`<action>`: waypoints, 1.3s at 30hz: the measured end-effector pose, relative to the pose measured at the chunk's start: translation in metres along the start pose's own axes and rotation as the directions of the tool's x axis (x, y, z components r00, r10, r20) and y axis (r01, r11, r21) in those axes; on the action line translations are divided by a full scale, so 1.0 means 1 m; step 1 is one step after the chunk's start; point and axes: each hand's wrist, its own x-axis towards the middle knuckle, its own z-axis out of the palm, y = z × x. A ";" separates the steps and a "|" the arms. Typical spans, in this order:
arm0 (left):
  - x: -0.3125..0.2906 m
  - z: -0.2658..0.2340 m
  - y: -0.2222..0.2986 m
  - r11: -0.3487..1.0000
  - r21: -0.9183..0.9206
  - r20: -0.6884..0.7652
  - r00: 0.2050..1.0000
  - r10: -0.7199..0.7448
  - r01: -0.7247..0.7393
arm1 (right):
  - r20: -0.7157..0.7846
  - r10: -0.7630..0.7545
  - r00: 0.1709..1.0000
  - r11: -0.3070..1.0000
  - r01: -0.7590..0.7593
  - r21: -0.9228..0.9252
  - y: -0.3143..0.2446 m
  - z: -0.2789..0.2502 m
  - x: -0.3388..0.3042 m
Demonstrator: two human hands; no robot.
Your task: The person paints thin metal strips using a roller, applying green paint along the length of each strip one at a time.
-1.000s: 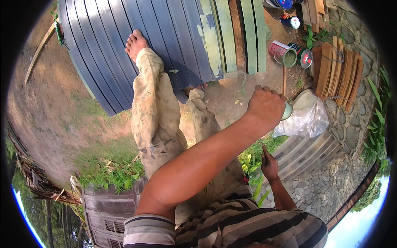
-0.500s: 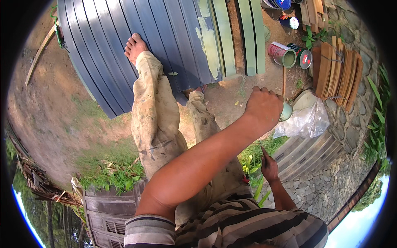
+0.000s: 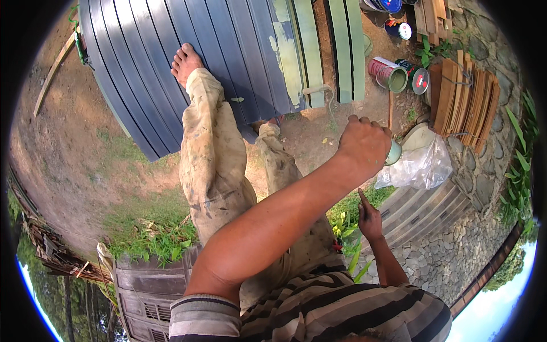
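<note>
Left hand [image 3: 366, 145]: fingers curled knuckles-up, apparently closed round a pale green container [image 3: 393, 153] that showed just past its right edge. Thumb and underside hidden, so firmness of grip could not be told. Right hand [image 3: 371, 222] sat below and near the left one, in shade; whether its fingers pinched a handle could not be told.

Paint roller [image 3: 314, 89] lay beyond the left hand and to its left, over the end of a pale green board [image 3: 312, 57]; contact uncertain. Its thin wire frame ran back toward the left hand.

Farther left of that hand, blue-grey boards [image 3: 228, 68] carried a bare foot [image 3: 187, 62]. Clear plastic bag [image 3: 424, 165] just right of the container; open paint can [image 3: 396, 80] beyond the hand.

Risks, as judged: a tilted container could spill onto the bag; a roller dipping off the board end could pick up grit; a shifting foot could slip or smear paint.
</note>
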 end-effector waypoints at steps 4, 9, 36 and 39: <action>-0.004 -0.001 -0.001 0.999 0.035 0.020 1.000 0.006 -0.007 | -0.015 0.002 1.000 0.999 -0.002 0.037 -0.006 0.004 0.008; -0.005 -0.003 -0.001 1.000 0.012 -0.016 1.000 0.003 -0.003 | 0.053 0.043 0.998 0.998 -0.045 0.051 -0.001 0.005 -0.016; -0.008 -0.012 -0.005 1.000 0.010 -0.017 1.000 -0.010 0.010 | -0.131 -0.055 0.990 0.996 0.063 0.060 -0.033 -0.015 0.058; -0.006 -0.016 -0.003 1.000 0.004 0.005 1.000 -0.019 0.019 | -0.143 -0.118 0.983 0.993 0.115 -0.030 -0.037 -0.017 0.084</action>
